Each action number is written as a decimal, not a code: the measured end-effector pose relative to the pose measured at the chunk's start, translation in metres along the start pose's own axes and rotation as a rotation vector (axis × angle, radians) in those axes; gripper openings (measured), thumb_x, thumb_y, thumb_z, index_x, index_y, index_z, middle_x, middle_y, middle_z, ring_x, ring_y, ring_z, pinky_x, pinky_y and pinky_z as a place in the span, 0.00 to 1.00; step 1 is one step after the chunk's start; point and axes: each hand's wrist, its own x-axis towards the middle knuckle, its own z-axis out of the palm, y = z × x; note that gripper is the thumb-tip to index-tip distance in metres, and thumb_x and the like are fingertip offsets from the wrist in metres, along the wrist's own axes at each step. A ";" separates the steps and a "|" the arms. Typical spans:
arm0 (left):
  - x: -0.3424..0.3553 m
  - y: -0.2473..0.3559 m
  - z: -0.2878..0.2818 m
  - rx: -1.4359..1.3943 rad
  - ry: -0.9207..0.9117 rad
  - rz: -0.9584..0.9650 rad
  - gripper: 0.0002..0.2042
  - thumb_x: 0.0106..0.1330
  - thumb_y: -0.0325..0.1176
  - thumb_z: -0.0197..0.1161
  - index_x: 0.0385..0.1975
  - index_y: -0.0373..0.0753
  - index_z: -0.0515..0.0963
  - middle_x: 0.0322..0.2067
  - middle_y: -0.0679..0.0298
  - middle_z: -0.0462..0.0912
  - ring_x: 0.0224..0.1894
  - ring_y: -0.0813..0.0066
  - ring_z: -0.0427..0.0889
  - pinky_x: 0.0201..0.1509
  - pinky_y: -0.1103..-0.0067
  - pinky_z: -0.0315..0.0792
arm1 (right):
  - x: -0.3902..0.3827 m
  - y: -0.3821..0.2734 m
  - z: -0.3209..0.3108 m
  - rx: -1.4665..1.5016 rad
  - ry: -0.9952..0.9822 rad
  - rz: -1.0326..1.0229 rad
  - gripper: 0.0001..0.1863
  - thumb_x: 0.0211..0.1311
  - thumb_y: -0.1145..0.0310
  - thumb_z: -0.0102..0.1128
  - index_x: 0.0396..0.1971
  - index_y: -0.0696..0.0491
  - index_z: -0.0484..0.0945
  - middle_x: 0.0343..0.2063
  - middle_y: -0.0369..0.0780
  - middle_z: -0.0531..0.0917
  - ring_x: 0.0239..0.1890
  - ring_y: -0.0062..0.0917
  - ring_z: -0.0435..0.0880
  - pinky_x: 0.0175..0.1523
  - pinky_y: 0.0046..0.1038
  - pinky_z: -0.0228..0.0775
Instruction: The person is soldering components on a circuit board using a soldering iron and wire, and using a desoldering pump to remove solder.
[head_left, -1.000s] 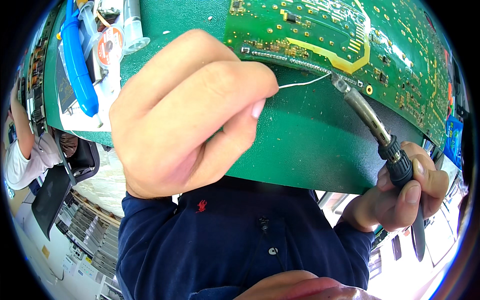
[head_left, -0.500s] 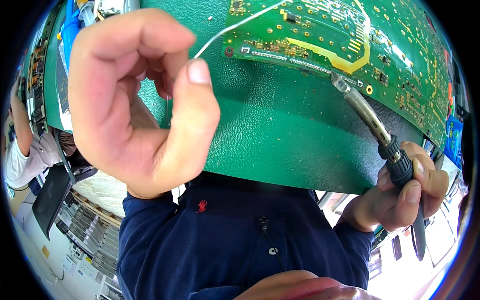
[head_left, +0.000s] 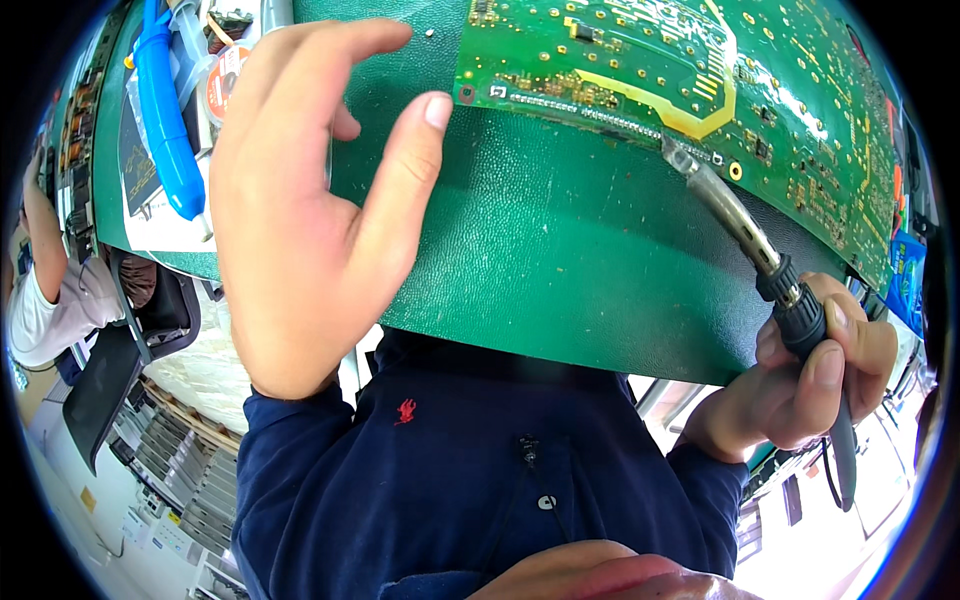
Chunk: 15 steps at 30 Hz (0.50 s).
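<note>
My right hand (head_left: 835,365) is closed around the dark handle of a soldering iron (head_left: 740,220). The iron's tip rests at the right part of a row of solder joints (head_left: 590,118) along the near edge of a green circuit board (head_left: 640,70). To the left of the board, my left hand (head_left: 310,200) hovers over the green mat (head_left: 500,250). Its thumb and forefinger are spread apart, and nothing shows between them. The other fingers are partly hidden behind the forefinger.
A blue solder sucker (head_left: 168,130) lies at the left beside my left hand. Behind that hand a round spool with an orange label (head_left: 222,85) is partly visible. A blue packet (head_left: 906,285) sits at the right edge. Farther left, another person's arm (head_left: 42,240) shows near a black chair (head_left: 105,385).
My left hand has opened from a pinch and shifted slightly right; the thin silvery solder wire it held is out of sight. The soldering iron has stayed almost in place.
</note>
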 end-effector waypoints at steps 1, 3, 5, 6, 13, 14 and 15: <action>-0.003 0.000 -0.002 0.019 -0.023 -0.002 0.11 0.57 0.27 0.59 0.40 0.35 0.77 0.39 0.64 0.76 0.28 0.83 0.71 0.27 0.89 0.60 | -0.001 -0.001 0.000 -0.002 0.004 0.006 0.10 0.56 0.67 0.45 0.28 0.60 0.68 0.07 0.39 0.64 0.09 0.17 0.61 0.15 0.18 0.51; -0.007 0.004 -0.006 0.044 -0.050 -0.043 0.11 0.57 0.27 0.59 0.40 0.35 0.77 0.41 0.63 0.76 0.29 0.81 0.72 0.27 0.88 0.61 | -0.002 -0.002 0.001 -0.003 0.014 0.008 0.10 0.56 0.67 0.45 0.27 0.60 0.67 0.07 0.39 0.64 0.09 0.17 0.62 0.15 0.18 0.51; -0.009 0.006 -0.008 0.044 -0.050 -0.079 0.11 0.57 0.27 0.59 0.40 0.35 0.77 0.42 0.63 0.76 0.32 0.80 0.73 0.28 0.88 0.63 | -0.002 -0.002 0.002 -0.005 0.031 0.017 0.10 0.56 0.67 0.45 0.27 0.60 0.67 0.06 0.38 0.64 0.09 0.17 0.62 0.15 0.18 0.52; -0.010 0.006 -0.009 0.041 -0.046 -0.075 0.10 0.57 0.27 0.59 0.39 0.35 0.77 0.42 0.62 0.76 0.33 0.79 0.74 0.29 0.87 0.64 | -0.002 -0.003 0.002 -0.007 0.042 0.030 0.10 0.56 0.67 0.46 0.27 0.60 0.67 0.06 0.38 0.64 0.09 0.18 0.62 0.15 0.18 0.53; -0.009 -0.004 -0.012 0.076 -0.047 0.062 0.09 0.55 0.27 0.59 0.36 0.34 0.77 0.41 0.59 0.78 0.40 0.70 0.76 0.38 0.81 0.67 | -0.005 -0.003 0.003 0.026 0.046 0.035 0.10 0.56 0.66 0.46 0.26 0.60 0.67 0.06 0.38 0.64 0.09 0.19 0.63 0.15 0.17 0.55; -0.009 -0.004 -0.012 0.072 -0.048 0.075 0.09 0.55 0.27 0.59 0.36 0.34 0.77 0.41 0.59 0.78 0.40 0.70 0.76 0.40 0.80 0.67 | -0.004 -0.002 0.002 0.025 0.031 0.017 0.10 0.56 0.66 0.46 0.26 0.59 0.67 0.06 0.38 0.64 0.09 0.19 0.63 0.15 0.17 0.55; -0.009 -0.004 -0.011 0.054 -0.051 0.072 0.09 0.55 0.27 0.59 0.36 0.34 0.77 0.40 0.59 0.78 0.40 0.69 0.76 0.41 0.79 0.66 | -0.004 -0.002 0.002 0.019 0.009 -0.010 0.10 0.56 0.66 0.46 0.27 0.59 0.67 0.06 0.38 0.64 0.08 0.19 0.63 0.15 0.17 0.55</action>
